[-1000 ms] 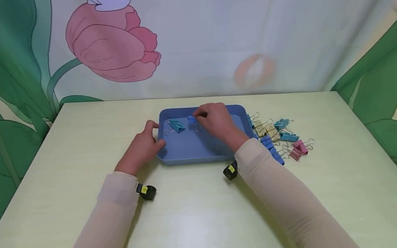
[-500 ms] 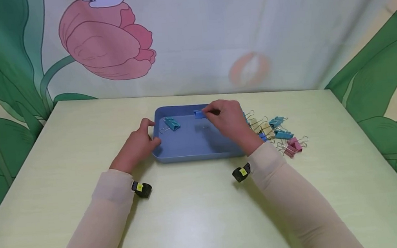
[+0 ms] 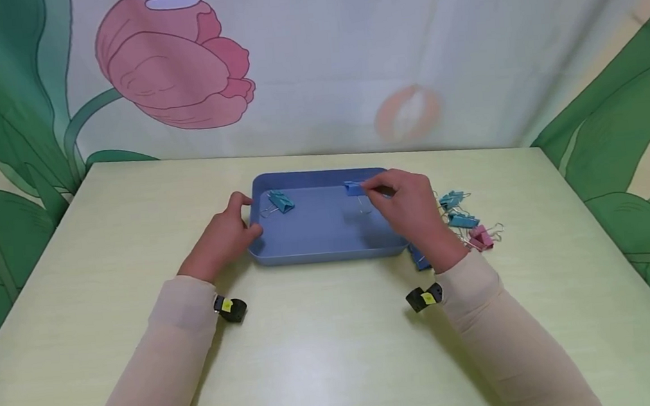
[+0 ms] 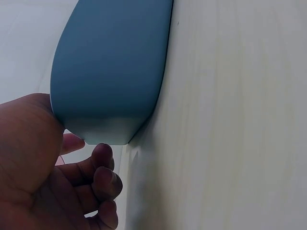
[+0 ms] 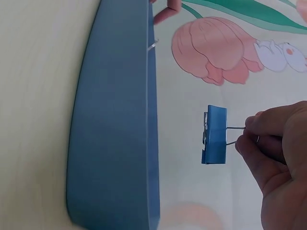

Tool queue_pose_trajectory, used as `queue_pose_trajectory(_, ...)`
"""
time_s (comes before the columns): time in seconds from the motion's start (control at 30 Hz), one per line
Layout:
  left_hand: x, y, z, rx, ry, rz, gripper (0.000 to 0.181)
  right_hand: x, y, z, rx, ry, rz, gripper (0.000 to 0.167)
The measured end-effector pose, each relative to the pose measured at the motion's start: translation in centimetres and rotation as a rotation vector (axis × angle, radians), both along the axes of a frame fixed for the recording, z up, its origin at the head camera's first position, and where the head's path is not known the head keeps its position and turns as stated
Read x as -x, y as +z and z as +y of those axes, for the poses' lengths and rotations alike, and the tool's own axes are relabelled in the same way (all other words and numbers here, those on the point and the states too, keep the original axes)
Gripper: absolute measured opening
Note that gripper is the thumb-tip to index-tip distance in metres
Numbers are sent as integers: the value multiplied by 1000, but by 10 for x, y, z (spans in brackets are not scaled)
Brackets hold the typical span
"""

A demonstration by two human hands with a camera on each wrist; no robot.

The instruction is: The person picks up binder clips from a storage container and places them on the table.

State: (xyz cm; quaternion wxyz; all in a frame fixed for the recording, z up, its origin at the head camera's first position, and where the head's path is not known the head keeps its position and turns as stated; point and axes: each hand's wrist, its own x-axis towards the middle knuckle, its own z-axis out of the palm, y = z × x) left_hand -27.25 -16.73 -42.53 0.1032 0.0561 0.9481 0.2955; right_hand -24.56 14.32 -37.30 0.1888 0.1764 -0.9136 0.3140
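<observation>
My right hand [image 3: 408,199] pinches one wire handle of a blue binder clip [image 3: 354,188] between thumb and fingertips. In the right wrist view the blue clip hangs beyond the tray's rim, apart from it. Over the right part of a blue tray [image 3: 324,254], the hand is raised. At the tray's left end, my left hand [image 3: 220,238] rests thumb and index finger on the rim; the left wrist view shows its other fingers loosely bent below. A teal binder clip [image 3: 281,201] lies in the tray's far left corner.
Right of the tray lies a loose pile of binder clips: teal ones [image 3: 463,219], a pink one [image 3: 481,237] and a blue one [image 3: 419,258]. My right hand and sleeve hide part of it. A printed curtain [image 3: 313,68] hangs behind the table's far edge.
My right hand has moved right across the tray, carrying the blue binder clip with it. The left hand stays at the tray's left end. The view has shifted slightly.
</observation>
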Motion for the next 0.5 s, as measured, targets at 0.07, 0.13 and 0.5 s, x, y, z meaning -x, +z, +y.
queue_pose_trajectory(0.07,0,0,0,2,5,-3,56,-4,0,7,10,-17,21,14)
queue_pose_trajectory(0.13,1,0,-1,3,8,-6,56,-7,0,14,25,-30,48,14)
queue_pose_trajectory(0.5,4,-2,-2,5,-9,2,56,-27,5,52,33,-74,109,12)
